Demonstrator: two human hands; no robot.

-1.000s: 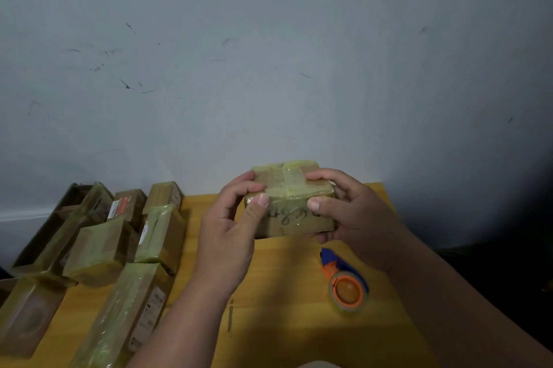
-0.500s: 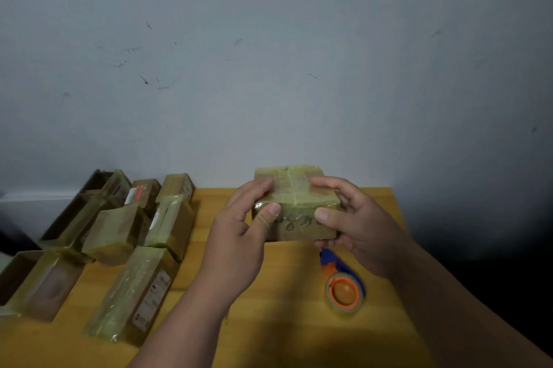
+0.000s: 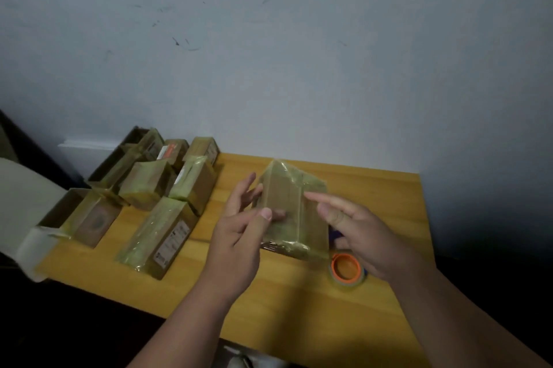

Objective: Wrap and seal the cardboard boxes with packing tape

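here the tape-wrapped cardboard box (image 3: 294, 212) sits tilted above the wooden table (image 3: 374, 188), between both hands, its near lower edge close to the tabletop. the left hand (image 3: 239, 233) has its thumb pressed on the box's near face with the other fingers spread loosely beside its left side, while the right hand (image 3: 359, 227) lies along the right side, fingers straight and slightly apart. the orange-cored tape roll (image 3: 347, 270) lies just below the right hand, and a cluster of wrapped boxes (image 3: 167, 191) sits at the table's left.

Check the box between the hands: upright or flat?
Tipped on end: the box stands tall on the table, one corner uppermost.
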